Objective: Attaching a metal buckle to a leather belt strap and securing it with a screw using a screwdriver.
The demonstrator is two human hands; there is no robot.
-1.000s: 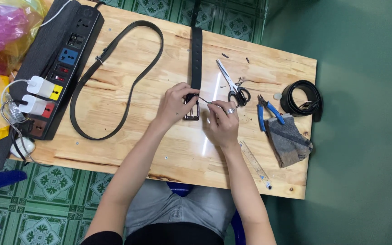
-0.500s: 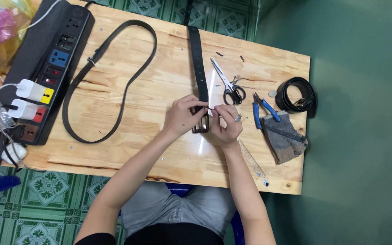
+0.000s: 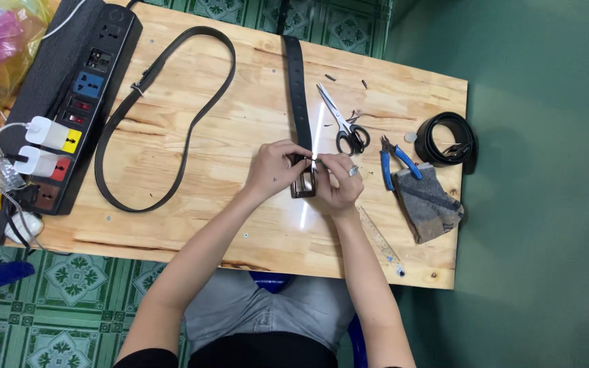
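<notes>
Pinching the belt [image 3: 299,102] at its buckle [image 3: 303,185], left hand [image 3: 272,170] and right hand [image 3: 339,182] meet mid-frame, both closed on it. Scissors [image 3: 342,126] and pliers [image 3: 393,160] lie just right of them.

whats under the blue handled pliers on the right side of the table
The blue-handled pliers lie with their handle ends on a folded grey cloth, which rests on the wooden table. The jaws sit over bare wood. Whatever lies under the cloth is covered.
</notes>
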